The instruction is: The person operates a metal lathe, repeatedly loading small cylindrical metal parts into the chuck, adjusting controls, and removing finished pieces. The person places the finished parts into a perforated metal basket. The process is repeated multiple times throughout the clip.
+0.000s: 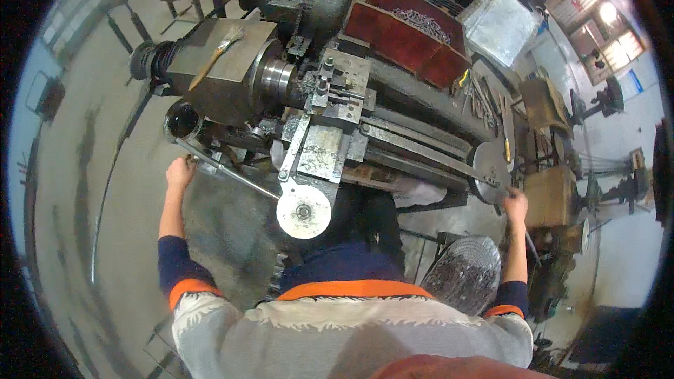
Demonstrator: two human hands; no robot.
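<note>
My left fingers (181, 170) are curled just beside the left end of a bright metal rod (242, 177), which slopes toward a pale round plate (304, 212). My right fingers (515, 203) are bent at the near edge of a grey disc (490, 163) on the right end of the lathe (421, 133). At this size I can't fairly tell whether either set is clamped on a handle. Beyond my hands, a shiny cylinder (278, 77) faces the tool block (346, 74). Farther out, a brush (213, 62) lies on a grey casing (242, 67); a red tray (390, 36) holds metal pieces (421, 23).
</note>
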